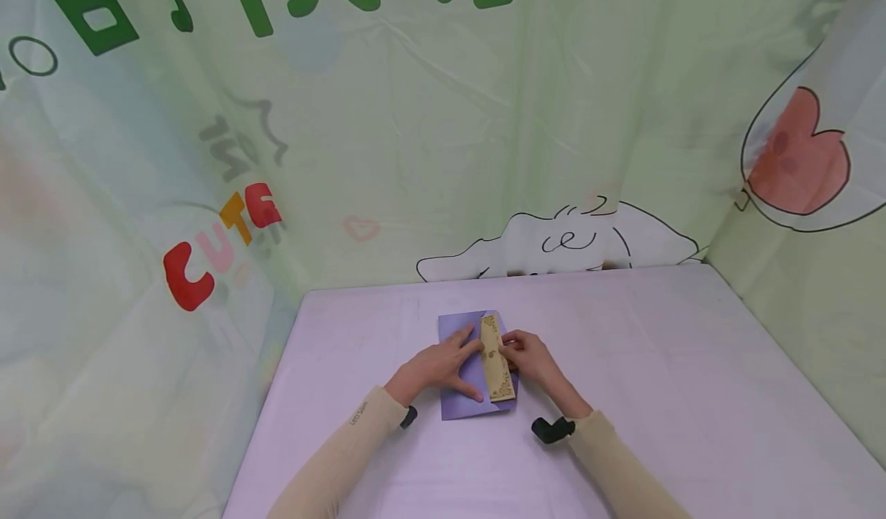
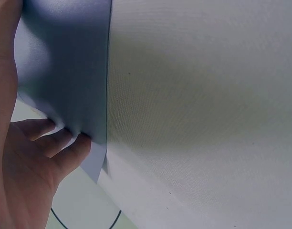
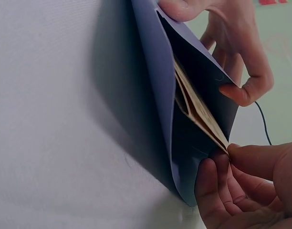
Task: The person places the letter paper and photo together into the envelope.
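A purple envelope (image 1: 457,405) sits at the middle of the table, its mouth spread apart in the right wrist view. Within that mouth a tan patterned paper piece (image 3: 203,114) shows several thin layers; from above it appears as a long tan strip. My left hand (image 1: 438,365) spans the envelope with spread fingers and holds it, thumb and a bent finger at the mouth's edge. Thumb and fingers of my right hand (image 1: 531,356) pinch the tan piece's outer edge. How deep the tan piece reaches inside is hidden.
A pale lilac table surface (image 1: 678,380) extends around the envelope. Behind it hangs a light green printed curtain (image 1: 429,158), with more curtain at both sides. Black wrist devices (image 1: 554,430) sit below both hands.
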`<state>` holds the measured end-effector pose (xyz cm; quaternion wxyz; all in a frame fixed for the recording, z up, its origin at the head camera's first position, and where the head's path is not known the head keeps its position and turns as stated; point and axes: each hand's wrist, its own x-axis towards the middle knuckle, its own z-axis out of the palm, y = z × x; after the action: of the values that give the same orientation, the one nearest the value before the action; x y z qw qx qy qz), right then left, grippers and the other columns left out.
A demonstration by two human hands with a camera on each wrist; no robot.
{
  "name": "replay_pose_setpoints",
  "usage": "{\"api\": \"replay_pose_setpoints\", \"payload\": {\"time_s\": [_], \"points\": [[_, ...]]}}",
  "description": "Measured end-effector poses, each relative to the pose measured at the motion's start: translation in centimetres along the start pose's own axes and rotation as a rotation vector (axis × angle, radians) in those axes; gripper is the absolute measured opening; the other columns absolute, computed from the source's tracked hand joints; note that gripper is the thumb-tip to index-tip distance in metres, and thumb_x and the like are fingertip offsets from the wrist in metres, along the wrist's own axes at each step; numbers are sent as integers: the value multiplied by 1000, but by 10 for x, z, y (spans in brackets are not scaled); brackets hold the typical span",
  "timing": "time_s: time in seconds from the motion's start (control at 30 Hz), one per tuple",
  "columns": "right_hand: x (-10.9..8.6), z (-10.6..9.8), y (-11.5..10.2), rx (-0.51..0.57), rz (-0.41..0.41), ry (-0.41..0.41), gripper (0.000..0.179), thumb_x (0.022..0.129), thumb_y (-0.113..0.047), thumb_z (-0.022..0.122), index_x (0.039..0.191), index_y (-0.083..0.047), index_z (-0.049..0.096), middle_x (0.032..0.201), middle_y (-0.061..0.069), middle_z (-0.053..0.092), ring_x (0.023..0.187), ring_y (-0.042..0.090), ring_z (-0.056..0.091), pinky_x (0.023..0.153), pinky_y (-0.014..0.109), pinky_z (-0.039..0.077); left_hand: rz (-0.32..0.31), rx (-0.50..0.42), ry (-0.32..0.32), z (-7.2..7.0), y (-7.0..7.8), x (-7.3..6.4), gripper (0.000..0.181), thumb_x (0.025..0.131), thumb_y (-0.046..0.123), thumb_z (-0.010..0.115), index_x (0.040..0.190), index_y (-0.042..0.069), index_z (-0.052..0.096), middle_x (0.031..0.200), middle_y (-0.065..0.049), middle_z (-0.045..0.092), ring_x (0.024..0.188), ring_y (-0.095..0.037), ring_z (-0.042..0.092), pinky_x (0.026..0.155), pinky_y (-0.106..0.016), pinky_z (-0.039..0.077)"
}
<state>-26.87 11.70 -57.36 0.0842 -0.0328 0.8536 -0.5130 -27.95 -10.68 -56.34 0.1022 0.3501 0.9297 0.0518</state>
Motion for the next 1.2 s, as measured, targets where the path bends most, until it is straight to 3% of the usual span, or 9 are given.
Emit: {"api": "replay_pose_setpoints", "payload": {"time_s": [0.7, 1.2], "points": [[6, 22, -6, 4, -54, -15, 23, 94, -3, 66, 113, 10, 62, 85, 17, 74, 67, 19, 69, 62, 30, 57, -2, -2, 9, 2, -1, 1, 90, 72, 79, 69, 142, 32, 38, 167, -16, 20, 150, -28, 34, 103, -42, 51], [8, 33, -10, -34, -61, 7, 21, 89, -4, 65, 108, 4, 64, 77, 8, 71, 60, 11, 64, 59, 22, 49, 15, 32, 39, 9, -6, 3, 99, 72, 79, 69, 150, 31, 33, 166, -17, 22, 149, -29, 36, 102, -42, 51]]}}
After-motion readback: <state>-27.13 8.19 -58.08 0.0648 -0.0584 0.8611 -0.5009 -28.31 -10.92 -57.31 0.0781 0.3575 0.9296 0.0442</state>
